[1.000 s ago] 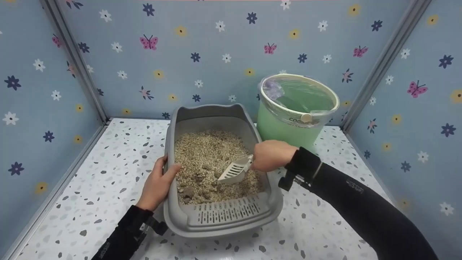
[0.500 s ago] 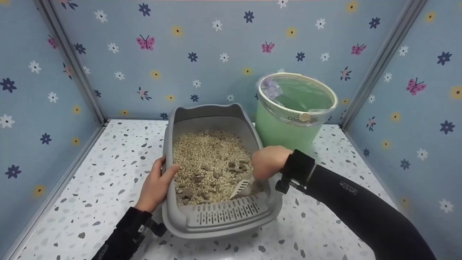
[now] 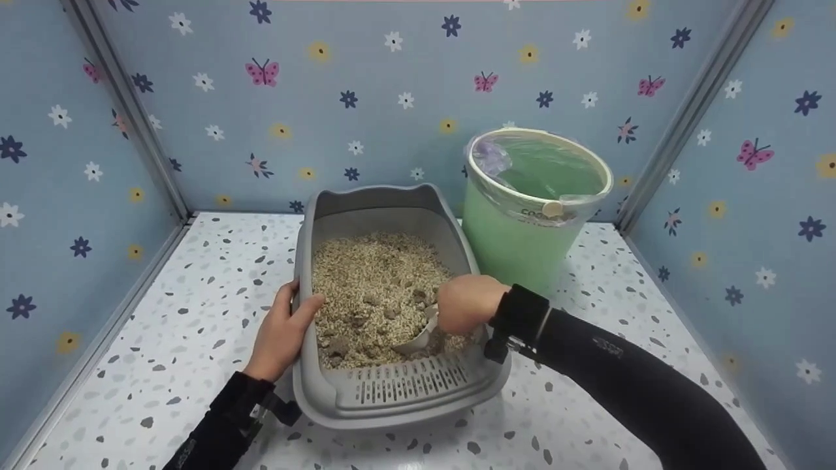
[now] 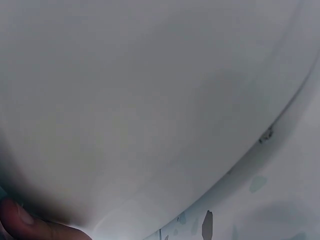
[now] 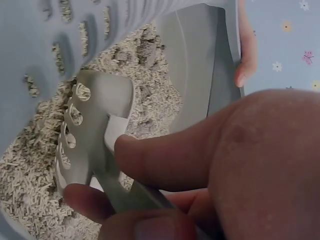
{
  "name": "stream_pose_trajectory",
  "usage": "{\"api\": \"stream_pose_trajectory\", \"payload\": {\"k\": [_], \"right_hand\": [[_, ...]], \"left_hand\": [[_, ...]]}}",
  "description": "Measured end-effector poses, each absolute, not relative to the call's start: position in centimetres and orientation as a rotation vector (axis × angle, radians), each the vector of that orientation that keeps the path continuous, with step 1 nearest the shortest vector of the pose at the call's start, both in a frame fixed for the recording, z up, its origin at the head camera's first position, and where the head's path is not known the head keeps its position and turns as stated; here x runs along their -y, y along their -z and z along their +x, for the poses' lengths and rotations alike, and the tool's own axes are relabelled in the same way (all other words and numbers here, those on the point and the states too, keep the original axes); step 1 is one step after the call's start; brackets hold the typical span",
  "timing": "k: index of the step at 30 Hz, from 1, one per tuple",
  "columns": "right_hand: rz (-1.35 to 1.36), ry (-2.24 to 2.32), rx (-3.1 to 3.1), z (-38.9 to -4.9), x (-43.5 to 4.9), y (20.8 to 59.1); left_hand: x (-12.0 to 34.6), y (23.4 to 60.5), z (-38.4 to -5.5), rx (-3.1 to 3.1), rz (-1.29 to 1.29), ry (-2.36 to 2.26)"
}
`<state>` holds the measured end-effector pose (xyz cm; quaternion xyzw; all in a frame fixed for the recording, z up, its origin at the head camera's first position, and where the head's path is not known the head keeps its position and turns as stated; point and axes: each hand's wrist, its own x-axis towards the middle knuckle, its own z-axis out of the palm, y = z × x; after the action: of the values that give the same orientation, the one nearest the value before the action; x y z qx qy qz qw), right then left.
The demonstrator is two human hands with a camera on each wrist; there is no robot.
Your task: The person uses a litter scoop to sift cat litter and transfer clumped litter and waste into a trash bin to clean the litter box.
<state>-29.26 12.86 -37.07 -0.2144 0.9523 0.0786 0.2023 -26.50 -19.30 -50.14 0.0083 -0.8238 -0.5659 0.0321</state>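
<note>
A grey litter box (image 3: 326, 399) holds tan pellet litter (image 3: 369, 267) with dark clumps. My left hand (image 3: 281, 336) grips its left rim, thumb over the edge and fingers outside. In the left wrist view, a fingertip (image 4: 35, 222) shows beside the box's pale outer wall (image 4: 150, 110). My right hand (image 3: 471, 303) holds a slotted litter scoop (image 3: 419, 339) by its handle. The scoop's front edge is down in the litter near the box's slotted front ledge. In the right wrist view, thumb and fingers wrap the handle, and the scoop (image 5: 102, 100) lies tilted against the pellets.
A green bin (image 3: 516, 245) with a clear liner stands behind the box at the right. Speckled table surface (image 3: 196, 313) surrounds the box. Patterned blue panels (image 3: 392, 78) wall in the back and both sides.
My right hand carried the scoop towards the front right of the box, then left and down into the litter. Dark clumps showed where it had been. The left hand keeps its grip.
</note>
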Motion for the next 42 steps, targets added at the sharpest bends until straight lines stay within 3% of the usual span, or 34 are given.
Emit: {"api": "stream_pose_trajectory", "payload": {"k": [13, 26, 42], "right_hand": [[-0.655, -0.051, -2.69, -30.5, -10.3, 40.2], [-0.823, -0.098, -2.531, -34.4, -7.5, 42.9], [-0.899, 0.154, -2.691, -36.2, -7.3, 46.1]], "left_hand": [[19.3, 50.1, -26.6, 2.541, 0.041, 1.74], [18.9, 50.0, -27.1, 2.53, 0.022, 1.741], [19.2, 50.1, -26.8, 2.527, 0.032, 1.765]]}}
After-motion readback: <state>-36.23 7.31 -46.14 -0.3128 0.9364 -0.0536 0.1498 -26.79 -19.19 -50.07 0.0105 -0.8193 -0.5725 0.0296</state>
